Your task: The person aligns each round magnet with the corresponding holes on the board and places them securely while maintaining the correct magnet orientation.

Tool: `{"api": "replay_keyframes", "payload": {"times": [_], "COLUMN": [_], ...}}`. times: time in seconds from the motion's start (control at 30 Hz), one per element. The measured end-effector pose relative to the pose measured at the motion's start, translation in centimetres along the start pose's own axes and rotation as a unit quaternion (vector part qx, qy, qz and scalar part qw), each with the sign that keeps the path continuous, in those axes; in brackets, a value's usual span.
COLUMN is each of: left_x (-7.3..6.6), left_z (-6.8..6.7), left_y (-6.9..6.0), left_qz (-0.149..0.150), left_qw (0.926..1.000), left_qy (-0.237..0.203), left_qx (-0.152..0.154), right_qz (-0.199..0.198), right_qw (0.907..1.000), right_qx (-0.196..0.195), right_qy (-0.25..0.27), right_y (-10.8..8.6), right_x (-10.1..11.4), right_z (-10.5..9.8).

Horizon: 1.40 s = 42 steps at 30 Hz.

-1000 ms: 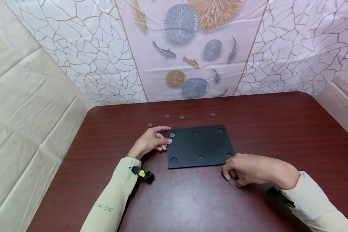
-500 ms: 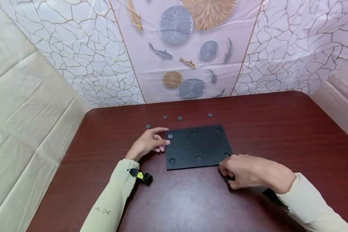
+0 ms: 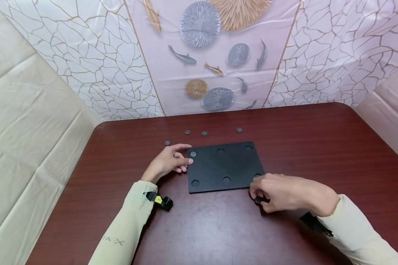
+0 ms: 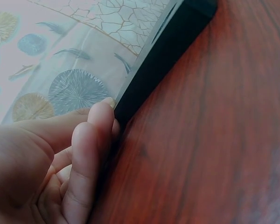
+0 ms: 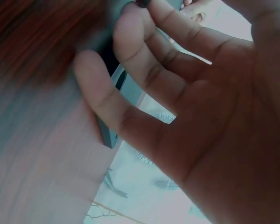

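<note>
A flat black board [image 3: 223, 165] with round recesses along its far and near edges lies on the table. One grey disc [image 3: 193, 154] sits in the far left recess. My left hand [image 3: 166, 162] holds the board's left edge, thumb on top and forefinger reaching to the far corner; in the left wrist view its other fingers curl beside the board's side [image 4: 154, 70]. Just off the near right corner, my right hand [image 3: 285, 193] pinches a small dark disc [image 3: 258, 200] between thumb and fingers, tilted on edge. In the right wrist view only a sliver of that disc shows at the top.
Beyond the board lie several loose discs: one disc [image 3: 167, 143] near my left hand, two more toward the back and another disc [image 3: 239, 130] farther right. The reddish-brown table [image 3: 199, 228] meets a patterned cloth backdrop [image 3: 215, 55].
The disc under my right hand lay flat a second ago; now it is pinched and tipped on edge. That hand has shifted slightly left and toward the board. My left hand keeps its hold.
</note>
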<state>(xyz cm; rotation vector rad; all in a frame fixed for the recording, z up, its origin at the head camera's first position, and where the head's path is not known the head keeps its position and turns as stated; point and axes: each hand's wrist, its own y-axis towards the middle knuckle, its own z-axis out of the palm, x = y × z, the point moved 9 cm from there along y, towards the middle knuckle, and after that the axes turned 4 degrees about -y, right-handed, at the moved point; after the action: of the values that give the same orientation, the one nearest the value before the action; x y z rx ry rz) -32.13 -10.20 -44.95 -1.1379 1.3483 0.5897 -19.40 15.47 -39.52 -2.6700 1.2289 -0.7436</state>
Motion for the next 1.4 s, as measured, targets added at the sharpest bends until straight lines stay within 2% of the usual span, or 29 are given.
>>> {"api": "replay_keyframes", "payload": {"times": [0.37,0.6,0.83,1.17,1.4], "left_x": [-0.5,-0.6,-0.8,-0.1,-0.1], "left_z": [-0.3,-0.3,-0.1,0.4,0.1], "left_y": [0.2,0.2,0.2,0.1,0.0], "left_qz": [0.009,0.01,0.009,0.0,0.005], "left_qw": [0.9999,0.9999,1.0,1.0,0.9999], "left_qy": [0.007,0.004,0.002,0.006,0.01], "left_qx": [-0.005,-0.001,-0.002,0.002,-0.004], "right_qz": [-0.052,-0.073,-0.061,-0.077,-0.067], "right_qw": [0.9977,0.995,0.9927,0.9857,0.982], "right_qx": [-0.039,-0.06,-0.103,-0.15,-0.176], "right_qy": [0.018,0.032,0.012,0.005,-0.002], "right_y": [-0.1,0.1,0.3,0.0,0.6], "right_x": [-0.3,-0.7,-1.5,-1.4,-1.3], "right_z": [-1.8,-2.2,-2.8,-2.8,-3.0]}}
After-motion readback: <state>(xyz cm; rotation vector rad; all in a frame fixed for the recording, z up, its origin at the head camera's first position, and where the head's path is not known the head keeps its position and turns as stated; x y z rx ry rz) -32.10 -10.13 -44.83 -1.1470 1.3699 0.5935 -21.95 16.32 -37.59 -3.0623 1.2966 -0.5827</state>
